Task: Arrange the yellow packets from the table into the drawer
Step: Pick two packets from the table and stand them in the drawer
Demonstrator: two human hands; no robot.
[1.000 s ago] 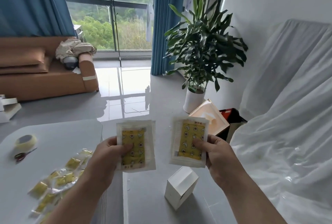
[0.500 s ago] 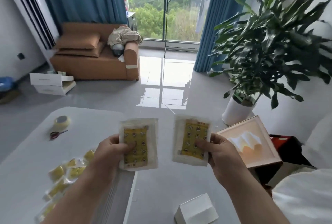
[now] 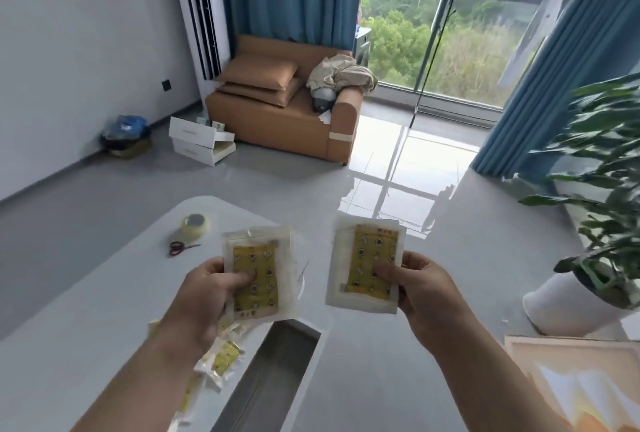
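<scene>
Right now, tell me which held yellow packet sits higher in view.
The packet in the right hand: its top edge rises above the left hand packet, which hangs lower, over the table's opening.

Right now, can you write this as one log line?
left hand: holds yellow packet | right hand: holds second packet | drawer: open | more packets on table

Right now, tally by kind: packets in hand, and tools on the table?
Yellow packets held: 2, one in the left hand, one in the right hand
Tape roll: 1
Scissors: 1
Total: 4
Loose packets on the table are partly hidden, uncounted.
</scene>
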